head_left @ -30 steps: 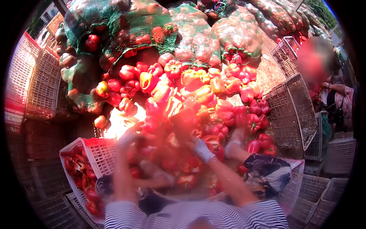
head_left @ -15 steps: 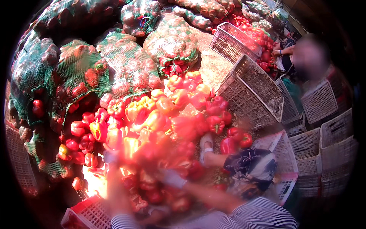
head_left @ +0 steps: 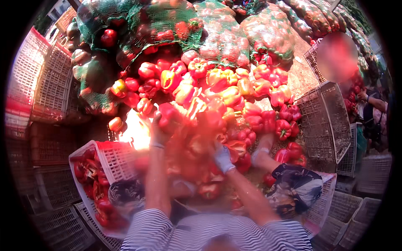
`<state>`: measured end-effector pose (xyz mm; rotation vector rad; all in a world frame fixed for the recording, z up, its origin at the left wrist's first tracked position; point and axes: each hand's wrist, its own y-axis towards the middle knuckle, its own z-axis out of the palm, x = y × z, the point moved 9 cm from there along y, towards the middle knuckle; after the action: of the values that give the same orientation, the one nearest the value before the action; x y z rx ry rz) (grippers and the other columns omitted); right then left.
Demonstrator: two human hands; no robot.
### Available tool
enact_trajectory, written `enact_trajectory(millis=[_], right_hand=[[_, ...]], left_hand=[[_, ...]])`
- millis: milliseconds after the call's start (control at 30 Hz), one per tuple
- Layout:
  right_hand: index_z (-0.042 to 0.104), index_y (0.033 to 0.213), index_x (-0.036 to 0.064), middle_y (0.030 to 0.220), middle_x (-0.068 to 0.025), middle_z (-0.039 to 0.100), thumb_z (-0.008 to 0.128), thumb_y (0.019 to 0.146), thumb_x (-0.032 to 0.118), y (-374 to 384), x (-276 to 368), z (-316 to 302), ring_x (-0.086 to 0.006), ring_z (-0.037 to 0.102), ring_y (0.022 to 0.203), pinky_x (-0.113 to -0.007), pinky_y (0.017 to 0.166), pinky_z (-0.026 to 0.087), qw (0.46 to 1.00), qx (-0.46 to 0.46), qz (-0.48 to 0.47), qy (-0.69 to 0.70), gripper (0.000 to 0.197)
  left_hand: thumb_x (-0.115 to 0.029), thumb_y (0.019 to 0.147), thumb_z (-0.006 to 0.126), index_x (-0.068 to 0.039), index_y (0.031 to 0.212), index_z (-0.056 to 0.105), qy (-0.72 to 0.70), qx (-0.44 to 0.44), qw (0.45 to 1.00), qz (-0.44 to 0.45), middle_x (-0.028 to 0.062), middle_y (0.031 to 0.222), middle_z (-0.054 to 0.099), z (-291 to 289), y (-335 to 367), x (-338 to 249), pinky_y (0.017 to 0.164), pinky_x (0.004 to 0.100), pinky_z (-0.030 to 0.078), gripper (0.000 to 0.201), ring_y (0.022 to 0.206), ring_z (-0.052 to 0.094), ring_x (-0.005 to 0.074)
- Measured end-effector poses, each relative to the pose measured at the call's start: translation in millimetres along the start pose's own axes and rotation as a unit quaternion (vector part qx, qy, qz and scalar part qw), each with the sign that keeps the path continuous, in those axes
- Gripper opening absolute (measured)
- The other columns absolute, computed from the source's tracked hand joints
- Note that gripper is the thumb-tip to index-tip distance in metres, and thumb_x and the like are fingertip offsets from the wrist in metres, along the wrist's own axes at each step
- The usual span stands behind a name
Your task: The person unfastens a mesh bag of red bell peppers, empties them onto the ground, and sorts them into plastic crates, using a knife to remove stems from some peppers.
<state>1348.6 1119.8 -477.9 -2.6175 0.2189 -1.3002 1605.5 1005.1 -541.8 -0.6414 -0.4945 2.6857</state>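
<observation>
A big heap of red, orange and yellow bell peppers (head_left: 222, 96) lies in front of me. My left hand (head_left: 158, 130) is stretched up to the heap's left side, its fingers closed around a red pepper (head_left: 168, 113). My right hand (head_left: 222, 157), in a pale glove, is down among blurred red peppers (head_left: 237, 149) near the heap's front. Whether it grips one is hidden by blur. Both forearms come out of striped sleeves at the bottom.
A white crate (head_left: 109, 151) holding red peppers stands at lower left. Green and red mesh sacks (head_left: 226, 39) of peppers are piled behind the heap. Grey crates (head_left: 324, 117) lean at right, beside another person (head_left: 374, 111). Stacked crates (head_left: 31, 83) line the left.
The view swung left and back. My left hand has reached up to the heap and closed on a red pepper; my right hand stays low among the peppers.
</observation>
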Motion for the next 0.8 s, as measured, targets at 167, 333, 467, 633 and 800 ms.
enact_trajectory(millis=[167, 333, 467, 633, 800], right_hand=[[0.063, 0.112, 0.0033, 0.08, -0.0184, 0.067, 0.064, 0.088, 0.022, -34, 99, -52, -0.0377, 0.066, 0.074, -0.046, 0.063, 0.051, 0.968, -0.119, -0.218, -0.046, 0.031], [0.059, 0.115, 0.0098, 0.075, -0.0142, 0.067, 0.06, 0.089, 0.015, -61, 151, -81, -0.0312, 0.068, 0.067, -0.042, 0.054, 0.049, 0.915, -0.112, -0.38, -0.08, 0.026], [0.056, 0.108, 0.0087, 0.083, -0.018, 0.07, 0.049, 0.095, 0.03, -8, 60, -12, -0.0335, 0.069, 0.078, -0.048, 0.064, 0.053, 0.926, 0.089, -0.188, -0.316, 0.026], [0.059, 0.115, 0.01, 0.096, -0.0206, 0.069, 0.05, 0.093, 0.036, -5, 34, 12, -0.0381, 0.066, 0.096, -0.051, 0.083, 0.05, 0.961, 0.181, -0.109, -0.181, 0.034], [0.061, 0.121, 0.0093, 0.099, -0.0224, 0.068, 0.054, 0.092, 0.035, -26, 25, -9, -0.0399, 0.064, 0.096, -0.047, 0.083, 0.049, 0.991, 0.131, -0.027, 0.013, 0.04]], left_hand=[[-0.041, 0.09, 0.059, -0.008, 0.127, 0.054, 0.06, -0.033, 0.996, 0.052, 0.0092, 0.114, 0.065, 29, -49, 38, 0.089, 0.0425, 0.055, 0.049, 0.105, 0.063, 0.0272], [-0.04, 0.091, 0.058, -0.009, 0.126, 0.056, 0.002, -0.103, 0.994, -0.02, 0.0089, 0.116, 0.065, 60, -82, 65, 0.088, 0.046, 0.053, 0.047, 0.104, 0.064, 0.0274], [-0.032, 0.092, 0.057, -0.004, 0.126, 0.055, 0.003, -0.045, 0.999, -0.031, 0.0111, 0.115, 0.065, 78, -92, 77, 0.085, 0.0446, 0.055, 0.044, 0.102, 0.065, 0.0275], [-0.026, 0.091, 0.061, -0.002, 0.133, 0.049, 0.307, -0.076, 0.943, 0.104, 0.016, 0.122, 0.06, 27, -86, 27, 0.085, 0.0399, 0.057, 0.05, 0.107, 0.063, 0.0262], [-0.033, 0.084, 0.07, -0.005, 0.14, 0.045, 0.647, -0.195, 0.714, 0.184, 0.0153, 0.13, 0.054, 103, -87, -41, 0.094, 0.0363, 0.049, 0.067, 0.112, 0.057, 0.0258]])
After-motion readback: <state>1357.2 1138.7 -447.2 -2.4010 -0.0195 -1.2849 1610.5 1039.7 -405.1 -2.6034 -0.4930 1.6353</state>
